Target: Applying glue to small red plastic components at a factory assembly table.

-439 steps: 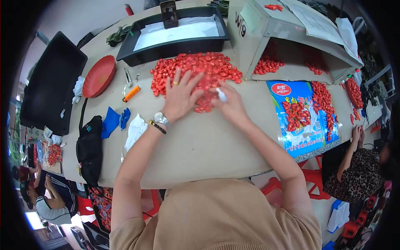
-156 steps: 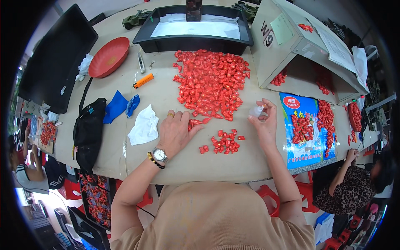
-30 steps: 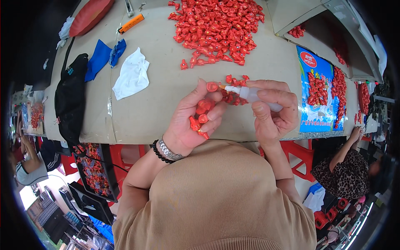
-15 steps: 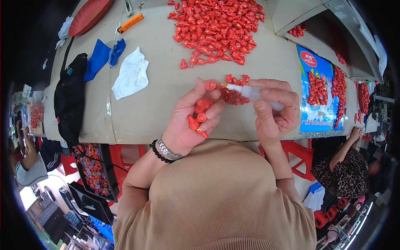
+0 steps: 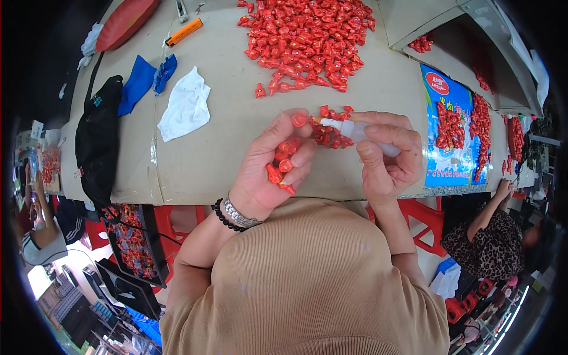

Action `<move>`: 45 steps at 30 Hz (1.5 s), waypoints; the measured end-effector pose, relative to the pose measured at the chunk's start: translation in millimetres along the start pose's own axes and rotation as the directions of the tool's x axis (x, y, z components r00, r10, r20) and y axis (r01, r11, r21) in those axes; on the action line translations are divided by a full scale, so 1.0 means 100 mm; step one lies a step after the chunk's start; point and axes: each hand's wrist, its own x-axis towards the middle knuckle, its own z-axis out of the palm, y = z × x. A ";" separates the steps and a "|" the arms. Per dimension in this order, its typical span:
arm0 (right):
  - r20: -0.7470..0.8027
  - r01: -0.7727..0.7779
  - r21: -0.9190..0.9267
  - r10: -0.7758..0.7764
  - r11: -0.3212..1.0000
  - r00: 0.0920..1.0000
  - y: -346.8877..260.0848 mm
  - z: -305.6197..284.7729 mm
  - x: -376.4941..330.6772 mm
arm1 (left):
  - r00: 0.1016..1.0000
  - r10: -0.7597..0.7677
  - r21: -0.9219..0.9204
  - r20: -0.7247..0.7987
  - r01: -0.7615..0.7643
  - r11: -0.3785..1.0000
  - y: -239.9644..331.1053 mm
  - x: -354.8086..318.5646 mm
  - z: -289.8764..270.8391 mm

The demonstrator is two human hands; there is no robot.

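My left hand (image 5: 266,160) is closed around several small red plastic pieces (image 5: 285,155), which rest in the palm and fingers. Its thumb and forefinger pinch one red piece (image 5: 299,120) at the top. In my right hand (image 5: 387,157) lies a translucent squeeze bottle (image 5: 370,136) with a narrow white nozzle, tilted toward that pinched piece. The nozzle tip ends close to it; contact cannot be made out. Behind the nozzle, a small cluster of red pieces (image 5: 332,139) sits on the table, partly hidden by the bottle and fingers.
A large heap of red pieces (image 5: 307,44) covers the far middle of the table. Leftward lie a white cloth (image 5: 184,106), a blue cloth (image 5: 137,86), a black bag (image 5: 100,142) and an orange cutter (image 5: 184,33). More pieces lie on a blue printed sheet (image 5: 435,118) at right, beside a co-worker (image 5: 488,236).
My right hand and the bottle have shifted very slightly left. My left hand stays nearly still, holding the same pieces.
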 end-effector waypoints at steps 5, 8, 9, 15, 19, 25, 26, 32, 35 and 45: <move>0.001 0.023 -0.014 -0.023 1.000 1.000 0.01 0.01 0.00 | 1.000 0.005 -0.034 0.021 -0.004 0.999 0.01 0.00 -0.01; -0.019 0.014 0.031 -0.013 0.999 1.000 0.01 0.03 0.00 | 1.000 0.020 -0.025 0.023 -0.019 1.000 0.01 0.00 -0.01; -0.031 0.007 0.058 -0.005 0.998 0.999 0.00 0.03 0.00 | 0.999 0.026 -0.019 0.020 -0.026 0.999 0.01 0.00 -0.01; -0.005 -0.055 0.073 0.055 0.996 0.998 -0.01 -0.03 -0.01 | 0.996 0.094 0.087 -0.003 -0.094 0.992 0.00 0.01 0.03; -0.005 -0.069 0.120 0.070 0.990 0.998 -0.04 0.01 0.00 | 0.993 0.117 0.094 0.004 -0.117 0.989 0.01 0.01 0.01; 0.016 -0.065 0.074 0.064 0.995 0.998 -0.02 0.01 -0.02 | 0.993 0.116 0.087 0.019 -0.117 0.989 0.01 0.00 0.01; 0.025 -0.061 0.064 0.060 0.996 0.998 -0.02 0.01 -0.02 | 0.993 0.117 0.088 0.024 -0.118 0.989 0.01 0.00 0.00; 0.001 -0.077 0.094 0.077 0.993 0.997 -0.01 0.03 -0.02 | 0.992 0.122 0.099 0.013 -0.123 0.987 0.01 0.00 0.01; -0.011 -0.075 0.124 0.077 0.989 0.997 -0.03 0.02 -0.01 | 0.994 0.110 0.096 0.008 -0.111 0.989 0.01 0.01 0.01; 0.005 -0.203 0.252 0.208 0.946 0.978 -0.01 0.02 -0.03 | 0.993 -0.099 -0.094 0.065 0.105 0.990 0.01 0.04 -0.08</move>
